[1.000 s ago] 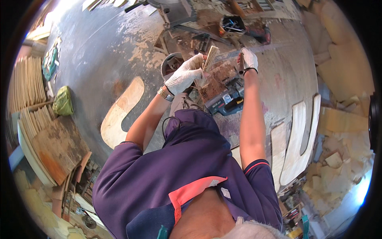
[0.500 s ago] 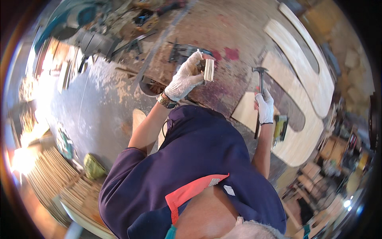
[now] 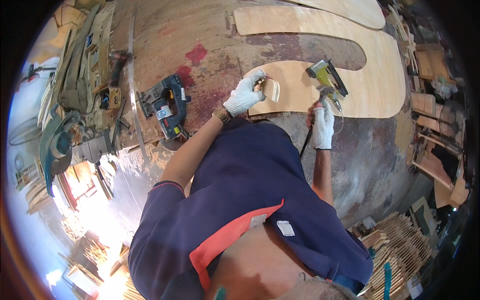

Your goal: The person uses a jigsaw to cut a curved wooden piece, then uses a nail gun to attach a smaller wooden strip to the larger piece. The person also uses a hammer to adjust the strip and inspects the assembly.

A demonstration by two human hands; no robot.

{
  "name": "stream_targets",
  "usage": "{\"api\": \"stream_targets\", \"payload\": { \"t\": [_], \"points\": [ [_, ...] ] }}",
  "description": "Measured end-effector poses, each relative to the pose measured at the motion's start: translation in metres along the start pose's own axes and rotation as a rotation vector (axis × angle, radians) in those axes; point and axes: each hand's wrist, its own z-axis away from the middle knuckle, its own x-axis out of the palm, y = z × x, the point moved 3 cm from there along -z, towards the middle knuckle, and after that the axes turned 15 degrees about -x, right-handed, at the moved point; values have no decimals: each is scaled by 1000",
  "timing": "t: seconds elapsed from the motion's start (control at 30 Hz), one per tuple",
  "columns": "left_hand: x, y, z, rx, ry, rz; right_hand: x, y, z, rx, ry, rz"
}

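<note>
Mid-frame, my left fingers (image 3: 257, 75) pinch wood pieces (image 3: 272, 90); right fingers (image 3: 320, 114) curl round a hammer (image 3: 326, 91), handle-end hidden; jigsaw (image 3: 175, 119), left, label (image 3: 163, 112) blurred.

The right grip (image 3: 323, 125) hides part of the hammer handle (image 3: 306, 143).

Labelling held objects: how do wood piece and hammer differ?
The wood piece is pale tan; the hammer has a dark handle. The wood piece is short; the hammer, long. The left hand holds the wood piece, the right hand the hammer. Both sit in gloved hands.
</note>
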Motion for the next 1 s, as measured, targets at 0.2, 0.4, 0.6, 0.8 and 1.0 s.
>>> {"api": "stream_targets", "payload": {
  "t": [0.2,0.4,0.6,0.8,1.0],
  "points": [
    [25,-9,-35,-50,-213,-56,25,-2,-6,-58,-79,163],
    [3,-12,-35,-215,-242,-190,42,-1,-22,-16,-89,139],
    [-9,-39,-36,-396,-92,-334,50,6,-27,-2,-70,318],
    [-10,-58,-43,-339,-83,-497,54,-10,-18,-215,52,591],
    [-6,-61,-39,-333,-49,-497,50,3,-35,-130,-42,486]
  ]
}}
